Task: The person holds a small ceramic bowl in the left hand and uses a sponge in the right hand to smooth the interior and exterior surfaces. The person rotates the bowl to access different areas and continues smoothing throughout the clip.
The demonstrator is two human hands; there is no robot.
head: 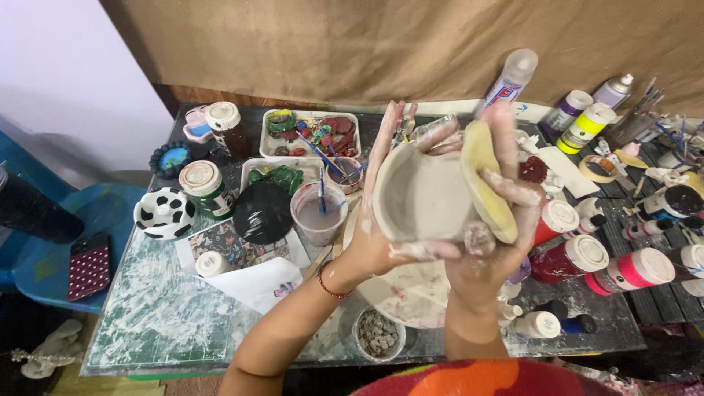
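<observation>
Both hands lift a grey clay bowl (419, 196) clear above the bench (169, 315), tipped so its hollow faces us, probably to keep the wet wall in view. Our left hand (374, 220) cups the bowl's side and base, fingers spread wide along the rim for support. Our right hand (506, 220) is closed around a yellow sponge (485, 180), pressing it to the bowl's outer right wall (both hands smeared with slip). Below sits a pale round board (403, 293); a cup of cloudy water (319, 213) with brushes stands within reach, paint bottles (587, 257) lie right.
</observation>
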